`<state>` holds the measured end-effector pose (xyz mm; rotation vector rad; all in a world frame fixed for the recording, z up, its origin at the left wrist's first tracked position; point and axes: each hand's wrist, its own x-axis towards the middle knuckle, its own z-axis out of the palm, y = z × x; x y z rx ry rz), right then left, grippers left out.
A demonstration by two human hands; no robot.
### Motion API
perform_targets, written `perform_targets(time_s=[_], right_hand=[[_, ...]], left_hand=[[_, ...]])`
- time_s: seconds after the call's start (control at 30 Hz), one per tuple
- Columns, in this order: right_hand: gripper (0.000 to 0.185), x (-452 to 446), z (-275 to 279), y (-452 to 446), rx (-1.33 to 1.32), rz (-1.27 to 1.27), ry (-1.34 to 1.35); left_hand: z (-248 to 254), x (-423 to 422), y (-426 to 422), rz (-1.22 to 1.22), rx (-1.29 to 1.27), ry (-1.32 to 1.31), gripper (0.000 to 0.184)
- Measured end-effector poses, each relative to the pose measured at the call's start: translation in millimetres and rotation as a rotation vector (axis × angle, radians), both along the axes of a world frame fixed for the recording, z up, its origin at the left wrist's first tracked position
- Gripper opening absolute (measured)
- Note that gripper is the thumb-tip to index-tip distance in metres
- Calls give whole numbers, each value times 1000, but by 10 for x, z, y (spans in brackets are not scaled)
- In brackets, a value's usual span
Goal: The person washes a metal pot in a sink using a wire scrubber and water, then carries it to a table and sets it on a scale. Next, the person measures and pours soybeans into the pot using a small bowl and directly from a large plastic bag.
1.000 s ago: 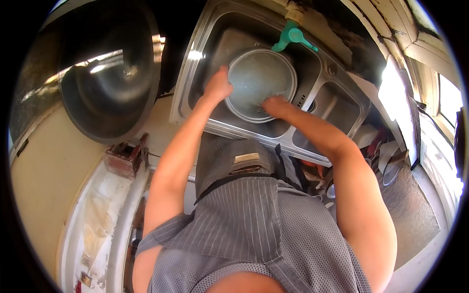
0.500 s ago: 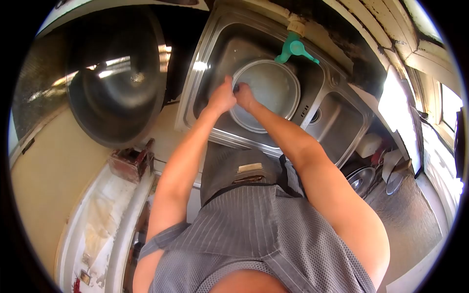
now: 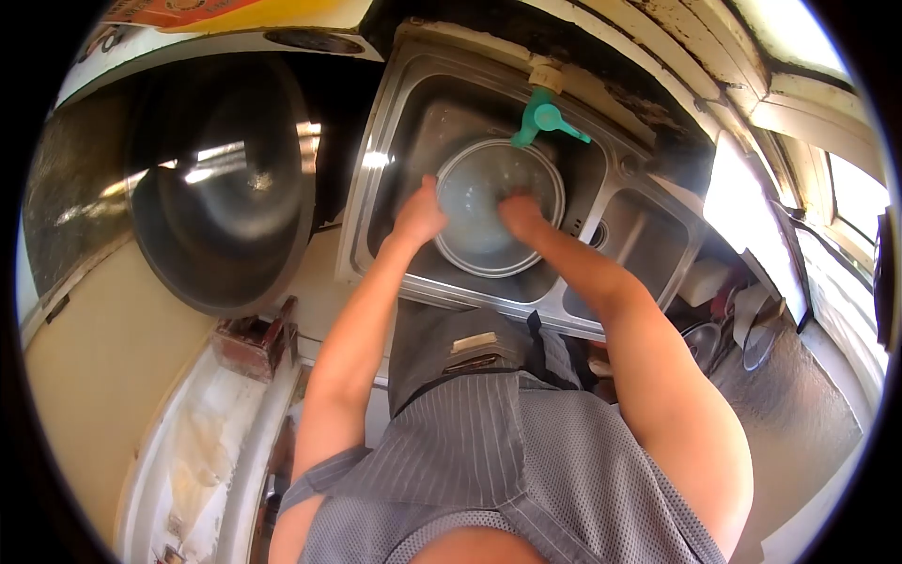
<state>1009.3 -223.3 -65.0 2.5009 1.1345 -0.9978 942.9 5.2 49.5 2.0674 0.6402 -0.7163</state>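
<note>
A round metal pot (image 3: 489, 271) sits in the large basin of the steel sink (image 3: 406, 101). Cloudy, whitish water (image 3: 477, 193) fills part of it, with small glints on the surface. At the pot's left side, my left hand (image 3: 421, 216) grips the rim, thumb up along the edge. My right hand (image 3: 521, 216) reaches over the near right rim into the pot. Its fingers are blurred and partly under the water, so whatever they may hold is hidden. Just beyond the far rim hangs a green tap (image 3: 545, 117).
A smaller sink basin (image 3: 644, 230) lies to the right. A very large dark metal bowl (image 3: 225, 216) leans at the left. Beside the sink on the right are a pan (image 3: 703, 340) and other kitchenware. A reddish-brown box (image 3: 249, 346) stands at the lower left.
My right hand has moved from the left rim, beside my left hand, to the right and into the water. The left hand stays at the rim. The view has shifted slightly.
</note>
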Motion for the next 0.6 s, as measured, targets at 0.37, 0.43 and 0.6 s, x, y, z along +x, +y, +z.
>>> perform_targets(time_s=[0.37,0.43,0.6], right_hand=[[21,-387,-151,897,451,137,16],[20,-207,-73,866,485,126,-91],[19,97,-316,497,192,-255,-216]], left_hand=[[4,-14,-33,11,35,15,39],[23,-25,-35,-2,25,-20,39],[-21,-38,-34,-4,17,-16,41]])
